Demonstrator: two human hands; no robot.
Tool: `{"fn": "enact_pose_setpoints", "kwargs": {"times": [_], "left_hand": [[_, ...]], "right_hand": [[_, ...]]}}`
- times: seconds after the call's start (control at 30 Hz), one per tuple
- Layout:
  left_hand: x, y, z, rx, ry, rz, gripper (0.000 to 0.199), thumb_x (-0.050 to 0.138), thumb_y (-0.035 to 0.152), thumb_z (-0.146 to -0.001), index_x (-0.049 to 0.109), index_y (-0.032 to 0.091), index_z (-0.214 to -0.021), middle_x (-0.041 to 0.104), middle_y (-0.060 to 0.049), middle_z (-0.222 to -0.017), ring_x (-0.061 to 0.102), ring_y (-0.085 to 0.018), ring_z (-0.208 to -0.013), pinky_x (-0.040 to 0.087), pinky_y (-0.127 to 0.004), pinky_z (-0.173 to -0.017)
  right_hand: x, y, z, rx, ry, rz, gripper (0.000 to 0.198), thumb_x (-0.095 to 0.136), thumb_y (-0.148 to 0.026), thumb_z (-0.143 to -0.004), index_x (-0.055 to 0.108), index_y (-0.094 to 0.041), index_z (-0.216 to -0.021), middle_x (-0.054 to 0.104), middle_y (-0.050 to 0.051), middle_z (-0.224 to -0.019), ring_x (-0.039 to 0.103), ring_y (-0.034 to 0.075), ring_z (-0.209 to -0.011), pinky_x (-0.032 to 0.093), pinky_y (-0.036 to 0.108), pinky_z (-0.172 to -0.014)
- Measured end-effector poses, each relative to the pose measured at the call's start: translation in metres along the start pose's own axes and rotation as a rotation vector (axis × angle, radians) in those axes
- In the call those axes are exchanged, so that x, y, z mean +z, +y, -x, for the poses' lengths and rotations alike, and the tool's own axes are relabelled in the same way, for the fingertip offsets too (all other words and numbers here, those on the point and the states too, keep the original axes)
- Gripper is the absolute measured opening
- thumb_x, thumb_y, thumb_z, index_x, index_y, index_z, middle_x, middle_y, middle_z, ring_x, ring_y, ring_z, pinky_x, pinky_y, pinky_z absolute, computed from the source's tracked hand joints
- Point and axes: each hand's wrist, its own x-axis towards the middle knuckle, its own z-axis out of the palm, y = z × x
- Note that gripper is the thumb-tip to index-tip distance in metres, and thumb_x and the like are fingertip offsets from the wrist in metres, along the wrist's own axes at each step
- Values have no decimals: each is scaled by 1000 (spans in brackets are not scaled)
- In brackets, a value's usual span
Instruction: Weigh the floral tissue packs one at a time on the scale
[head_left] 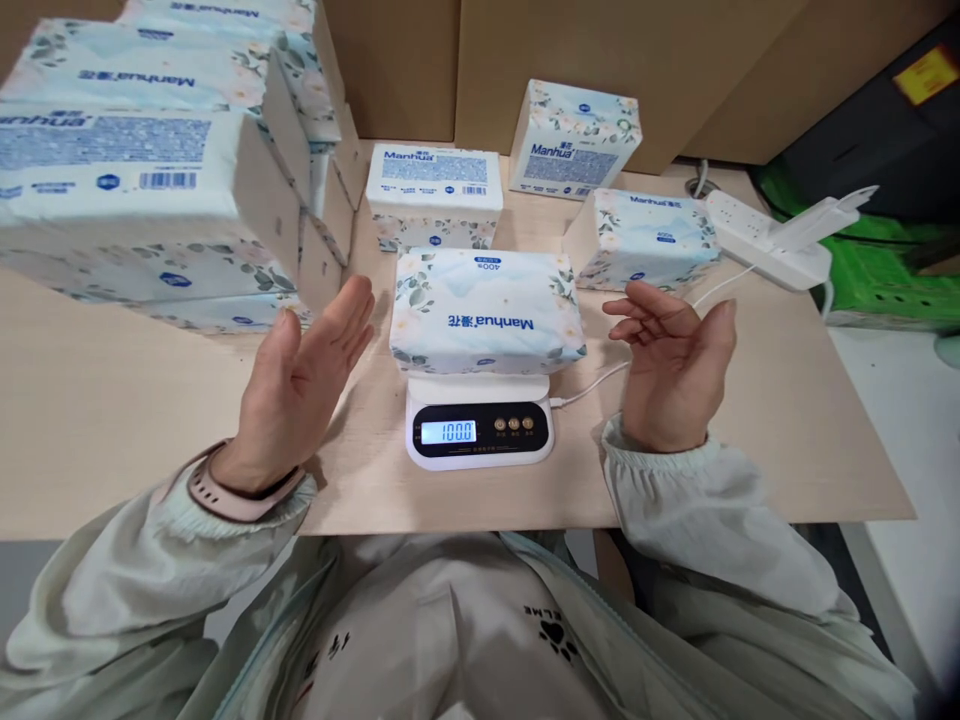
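Note:
A pack of tissues [487, 305] in pale blue floral wrapping lies on the white digital scale [480, 435], its lit display reading about 100.0. To the left of the pack, my left hand [300, 385] is held up with fingers stretched out, touching nothing. On the other side, my right hand [671, 360] hovers with its fingers loosely curved and apart, also free of the pack. Both palms face inward, with a gap between each hand and the wrapping.
Stacked tissue packs [150, 200] fill the table's left side. Behind the scale stand three more: a left pack [435, 190], a back pack [574, 140] and a right pack [652, 240]. A white power strip [765, 240] lies at right; cardboard [600, 50] stands behind.

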Motion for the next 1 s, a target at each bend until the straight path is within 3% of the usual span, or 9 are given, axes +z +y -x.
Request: {"fn": "enact_pose_setpoints", "kwargs": {"times": [0.2, 0.4, 0.57, 0.8, 0.87, 1.0], "left_hand": [[4, 3, 2, -15, 53, -3, 58, 42, 76, -107, 72, 46, -147, 47, 15, -175, 21, -22, -176, 10, -42, -147], [1, 3, 3, -22, 55, 19, 50, 46, 76, -106, 76, 52, -139, 52, 18, -171, 26, -20, -175, 16, -40, -145], [2, 4, 4, 13, 33, 39, 50, 47, 74, -107, 80, 47, -135, 58, 16, -166, 30, -21, -173, 19, -38, -145], [-4, 2, 6, 21, -27, -14, 49, 52, 65, -111, 77, 38, -143, 58, 8, -167, 33, -29, -172, 19, -49, -147], [-7, 0, 7, 8, -48, -106, 49, 63, 60, -108, 71, 38, -150, 55, 7, -170, 35, -31, -171, 21, -53, -147], [-9, -2, 9, -6, -135, -281, 69, 79, 56, -99, 58, 42, -163, 43, 6, -177, 29, -35, -173, 24, -59, -145]], "right_hand": [[3, -1, -2, 29, 45, -73, 72, 40, -80, -103, 85, -25, -89, 78, 7, -85, 63, 21, -73, 53, 42, -79], [2, 4, -3, 11, 32, -49, 66, 41, -73, -106, 84, -27, -87, 77, 6, -83, 63, 21, -72, 52, 43, -80], [1, 6, -4, 6, 43, -46, 65, 44, -71, -105, 85, -25, -85, 78, 7, -82, 64, 22, -73, 51, 43, -79], [0, 8, -2, -16, 12, -4, 55, 53, -65, -103, 85, -23, -90, 79, 7, -84, 65, 21, -76, 53, 42, -81], [-5, 9, -2, -19, -52, 82, 55, 52, -67, -105, 85, -24, -97, 81, 6, -91, 68, 22, -83, 56, 44, -88], [-18, 11, -1, -110, -428, 382, 65, 59, -81, -96, 77, -33, -136, 78, 8, -134, 67, 32, -128, 50, 59, -119]]}}
